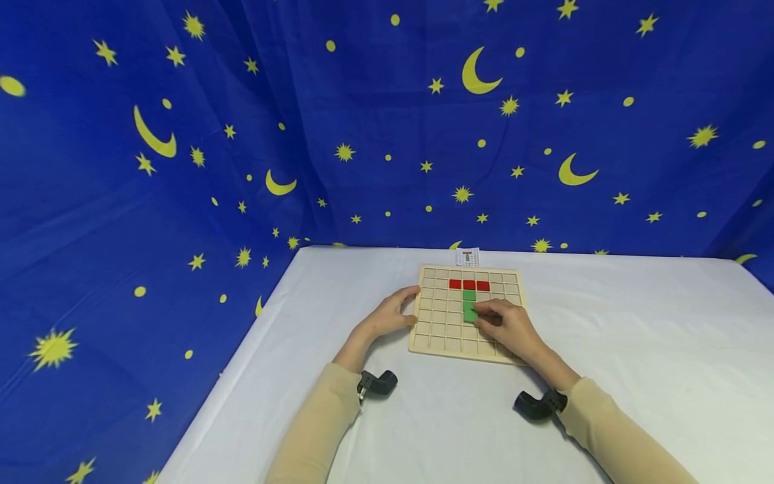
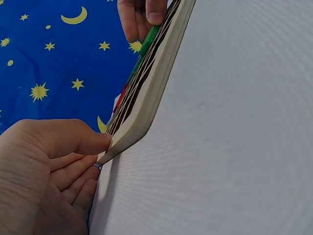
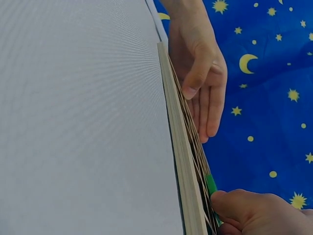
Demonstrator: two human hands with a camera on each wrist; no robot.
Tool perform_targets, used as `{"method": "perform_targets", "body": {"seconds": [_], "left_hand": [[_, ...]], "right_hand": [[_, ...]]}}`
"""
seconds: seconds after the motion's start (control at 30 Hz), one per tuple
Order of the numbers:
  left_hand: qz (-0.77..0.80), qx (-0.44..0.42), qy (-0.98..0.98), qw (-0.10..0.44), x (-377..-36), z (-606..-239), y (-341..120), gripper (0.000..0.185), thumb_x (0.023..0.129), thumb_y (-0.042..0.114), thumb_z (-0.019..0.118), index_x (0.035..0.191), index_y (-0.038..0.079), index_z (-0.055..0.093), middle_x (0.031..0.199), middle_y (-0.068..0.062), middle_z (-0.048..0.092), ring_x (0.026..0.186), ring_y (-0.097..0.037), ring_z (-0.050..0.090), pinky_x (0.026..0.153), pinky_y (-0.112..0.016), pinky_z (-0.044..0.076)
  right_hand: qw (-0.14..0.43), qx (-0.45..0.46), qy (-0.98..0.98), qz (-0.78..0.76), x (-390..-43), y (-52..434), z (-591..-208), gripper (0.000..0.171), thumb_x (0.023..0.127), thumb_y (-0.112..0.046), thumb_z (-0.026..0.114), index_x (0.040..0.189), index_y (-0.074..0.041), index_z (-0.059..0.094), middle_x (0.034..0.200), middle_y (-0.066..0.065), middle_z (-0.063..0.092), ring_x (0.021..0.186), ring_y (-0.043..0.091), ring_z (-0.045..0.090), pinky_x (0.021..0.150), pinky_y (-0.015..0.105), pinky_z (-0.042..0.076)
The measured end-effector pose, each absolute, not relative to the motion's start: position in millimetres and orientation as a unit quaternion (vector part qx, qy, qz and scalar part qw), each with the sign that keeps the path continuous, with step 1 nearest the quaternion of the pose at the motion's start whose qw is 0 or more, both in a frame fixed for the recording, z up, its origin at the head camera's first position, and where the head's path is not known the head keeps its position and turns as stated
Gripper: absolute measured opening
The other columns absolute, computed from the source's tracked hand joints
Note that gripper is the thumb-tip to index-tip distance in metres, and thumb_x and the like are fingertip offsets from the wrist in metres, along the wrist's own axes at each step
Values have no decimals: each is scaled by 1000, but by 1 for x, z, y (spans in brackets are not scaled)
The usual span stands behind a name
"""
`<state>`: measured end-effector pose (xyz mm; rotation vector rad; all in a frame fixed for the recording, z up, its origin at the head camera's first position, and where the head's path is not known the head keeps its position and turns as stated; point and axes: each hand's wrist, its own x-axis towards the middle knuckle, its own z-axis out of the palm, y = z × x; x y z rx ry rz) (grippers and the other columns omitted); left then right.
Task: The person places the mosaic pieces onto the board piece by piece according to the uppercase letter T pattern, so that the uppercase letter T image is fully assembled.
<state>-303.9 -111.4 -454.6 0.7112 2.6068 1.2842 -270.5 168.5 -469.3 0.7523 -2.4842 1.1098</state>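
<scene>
A staged recording set: a starry blue backdrop cloth [image 1: 181, 168] behind a white-covered table [image 1: 635, 349].

Bare worktop [image 1: 635, 349] right and in front of grid board [image 1: 437, 339], easy pass. Left hand [image 1: 390, 316] blocks board's left edge; backdrop cloth [image 1: 363, 134] and small card [image 1: 467, 257] close behind.

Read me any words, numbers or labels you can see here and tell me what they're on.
No readable text anywhere.
Small card behind the wooden grid board: a tiny picture in red and green, too small to tell if it bears any writing.
Blue cloth: only stars, moons and dots.
</scene>
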Motion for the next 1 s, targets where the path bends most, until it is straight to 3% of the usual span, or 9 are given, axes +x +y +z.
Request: {"method": "perform_targets", "body": {"seconds": [0.43, 0.77, 0.87, 1.0], "left_hand": [[438, 259, 858, 74, -303, -454, -112, 68, 80, 3, 63, 141, -5, 35, 144, -19, 38, 135, -30, 32, 112, -34, 25], [429, 236, 868, 86, -306, -455, -105, 69, 80, -2, 64, 143, -4, 33, 145, -17, 37, 136, -27, 30, 112, -33, 24], [430, 236, 867, 88, -305, -454, -105, 70, 81, -3, 64, 143, -4, 33, 146, -17, 36, 136, -27, 30, 112, -33, 24], [432, 230, 868, 85, -304, -453, -106, 69, 80, -1, 64, 143, -3, 34, 146, -16, 37, 136, -27, 30, 112, -33, 24]], "right_hand": [[182, 278, -870, 364, -268, 170, -468, 29, 76, -10, 77, 104, -2, 70, 99, 6, 69, 89, 19, 64, 74, 36, 55], [197, 287, -865, 363, -267, 172, -470, 26, 75, -7, 78, 100, -4, 71, 96, 4, 70, 87, 18, 64, 74, 35, 55], [173, 271, -860, 396, -267, 172, -469, 25, 78, -9, 77, 101, -3, 71, 98, 5, 70, 86, 19, 65, 74, 32, 56], [99, 189, -846, 488, -271, 176, -458, 33, 86, -23, 70, 111, -2, 68, 107, 7, 68, 94, 19, 64, 78, 24, 54]]}}
